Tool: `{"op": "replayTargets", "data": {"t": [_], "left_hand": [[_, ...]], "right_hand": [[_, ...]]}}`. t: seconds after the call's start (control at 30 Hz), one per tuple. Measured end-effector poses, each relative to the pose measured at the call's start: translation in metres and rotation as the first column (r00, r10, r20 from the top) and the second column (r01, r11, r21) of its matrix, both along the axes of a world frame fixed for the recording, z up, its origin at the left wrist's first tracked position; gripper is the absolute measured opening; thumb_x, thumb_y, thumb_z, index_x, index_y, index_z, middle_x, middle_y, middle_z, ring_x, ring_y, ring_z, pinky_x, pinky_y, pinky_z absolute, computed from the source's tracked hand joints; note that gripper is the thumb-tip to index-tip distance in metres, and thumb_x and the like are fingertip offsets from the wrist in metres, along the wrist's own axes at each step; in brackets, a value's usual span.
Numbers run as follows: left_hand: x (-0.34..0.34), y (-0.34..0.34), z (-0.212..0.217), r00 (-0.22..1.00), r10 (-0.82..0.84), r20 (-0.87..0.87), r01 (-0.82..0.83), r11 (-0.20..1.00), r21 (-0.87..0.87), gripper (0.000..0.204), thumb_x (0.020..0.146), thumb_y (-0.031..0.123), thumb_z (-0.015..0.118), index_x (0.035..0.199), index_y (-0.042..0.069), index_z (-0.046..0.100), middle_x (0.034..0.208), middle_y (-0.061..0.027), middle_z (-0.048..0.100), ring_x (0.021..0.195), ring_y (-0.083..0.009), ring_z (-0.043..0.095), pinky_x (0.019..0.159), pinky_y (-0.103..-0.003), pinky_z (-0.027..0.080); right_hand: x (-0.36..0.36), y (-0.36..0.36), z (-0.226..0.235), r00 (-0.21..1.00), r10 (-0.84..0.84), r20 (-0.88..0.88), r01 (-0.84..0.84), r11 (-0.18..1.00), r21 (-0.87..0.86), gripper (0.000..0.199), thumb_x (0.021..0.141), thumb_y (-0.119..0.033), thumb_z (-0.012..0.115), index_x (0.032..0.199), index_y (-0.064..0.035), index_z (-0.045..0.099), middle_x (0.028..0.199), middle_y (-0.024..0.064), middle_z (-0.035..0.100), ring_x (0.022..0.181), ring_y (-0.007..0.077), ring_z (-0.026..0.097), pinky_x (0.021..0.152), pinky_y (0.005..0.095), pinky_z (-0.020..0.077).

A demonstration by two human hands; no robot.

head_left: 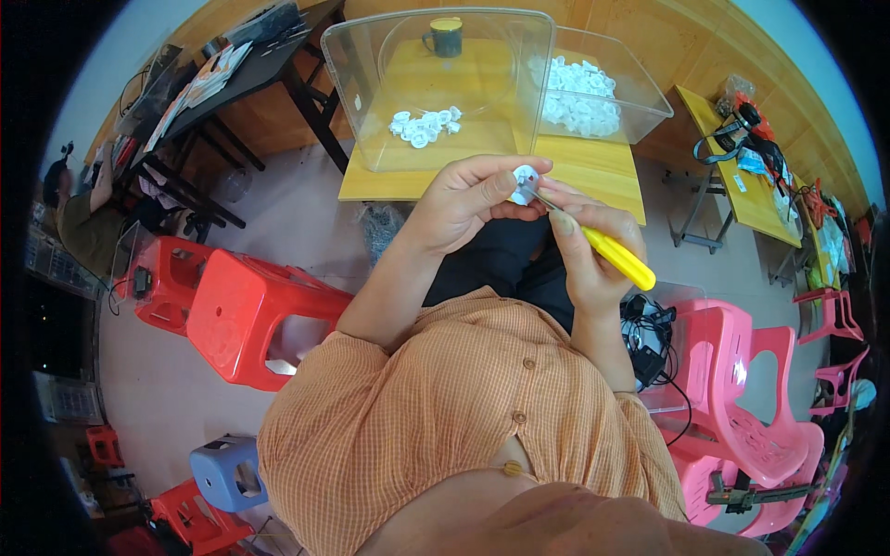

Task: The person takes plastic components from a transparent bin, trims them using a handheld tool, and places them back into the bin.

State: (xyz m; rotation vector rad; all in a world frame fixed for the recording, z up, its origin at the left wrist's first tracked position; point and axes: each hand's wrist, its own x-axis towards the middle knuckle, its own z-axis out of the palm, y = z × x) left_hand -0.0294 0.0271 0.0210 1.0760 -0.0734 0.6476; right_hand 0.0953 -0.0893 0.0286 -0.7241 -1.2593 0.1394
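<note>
My left hand [456,206] pinches a small round white plastic piece [523,178] between thumb and fingers, above the near edge of the yellow table. In my right hand [591,248] is a yellow-handled tool [625,260] with a thin metal shaft. The metal end meets the face of the white piece; its exact tip shape is too small to tell. Beyond my hands, a clear plastic bin [371,111] holds a small heap of similar white pieces [425,127]. To its right, another clear bin [643,109] contains a large pile of white pieces [580,97].
A dark lidded mug [446,39] stands at the table's far side. Red stools [243,315] are at my left, and a pink chair [718,357] with black cables [649,338] beside it at my right. A person [83,208] sits far left by a black table [209,102].
</note>
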Motion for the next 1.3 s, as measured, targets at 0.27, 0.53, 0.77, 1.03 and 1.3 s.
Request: {"op": "replayTargets", "data": {"t": [0.27, 0.53, 0.77, 1.03, 1.3], "left_hand": [[-0.002, 0.003, 0.000, 0.996, -0.090, 0.005, 0.091, 0.996, -0.013, 0.039, 0.096, 0.022, 0.051, 0.124, -0.005, 0.052, 0.107, -0.0141, 0.063, 0.096, -0.0205, 0.065, 0.084, -0.031, 0.055], [0.000, 0.007, -0.007, 0.998, -0.069, -0.007, 0.068, 0.997, -0.035, 0.042, 0.093, 0.020, 0.055, 0.124, -0.009, 0.050, 0.110, -0.0166, 0.062, 0.094, -0.0222, 0.065, 0.081, -0.035, 0.057], [0.003, 0.010, -0.011, 0.999, -0.041, -0.014, 0.040, 0.995, -0.090, 0.039, 0.092, 0.015, 0.056, 0.123, -0.009, 0.050, 0.106, -0.0151, 0.064, 0.091, -0.0194, 0.066, 0.079, -0.030, 0.057], [0.004, 0.009, -0.008, 1.000, -0.001, -0.028, -0.003, 0.989, -0.147, 0.038, 0.092, 0.013, 0.056, 0.122, -0.011, 0.050, 0.103, -0.0150, 0.064, 0.086, -0.0173, 0.066, 0.076, -0.025, 0.057], [-0.006, 0.011, -0.002, 0.997, -0.076, -0.001, 0.076, 0.993, -0.094, 0.043, 0.095, 0.020, 0.053, 0.124, -0.011, 0.048, 0.101, -0.0159, 0.064, 0.084, -0.0188, 0.067, 0.076, -0.027, 0.057]], "right_hand": [[0.002, -0.002, 0.000, 0.999, 0.016, -0.049, -0.017, 1.000, -0.016, 0.012, 0.081, 0.008, 0.064, 0.089, 0.0028, 0.056, 0.098, 0.0217, 0.067, 0.097, 0.0293, 0.065, 0.089, 0.0391, 0.0498], [0.001, 0.003, -0.001, 0.993, -0.086, 0.085, 0.086, 0.996, -0.005, 0.011, 0.079, 0.006, 0.066, 0.086, 0.0026, 0.058, 0.096, 0.0211, 0.068, 0.096, 0.0287, 0.067, 0.086, 0.0347, 0.0509], [0.005, 0.007, -0.005, 0.984, -0.117, 0.134, 0.115, 0.993, 0.019, 0.012, 0.078, 0.004, 0.067, 0.084, 0.0020, 0.057, 0.093, 0.0210, 0.068, 0.093, 0.0293, 0.068, 0.083, 0.0329, 0.0518], [0.006, 0.009, -0.006, 0.982, -0.100, 0.160, 0.098, 0.995, 0.024, 0.012, 0.078, 0.004, 0.068, 0.083, 0.0020, 0.057, 0.092, 0.0197, 0.068, 0.093, 0.0290, 0.068, 0.084, 0.0336, 0.0518], [0.002, 0.001, -0.005, 1.000, 0.019, 0.017, -0.019, 1.000, 0.000, 0.015, 0.078, 0.006, 0.068, 0.089, 0.0012, 0.059, 0.101, 0.0234, 0.066, 0.098, 0.0295, 0.066, 0.086, 0.0357, 0.0515]]}}
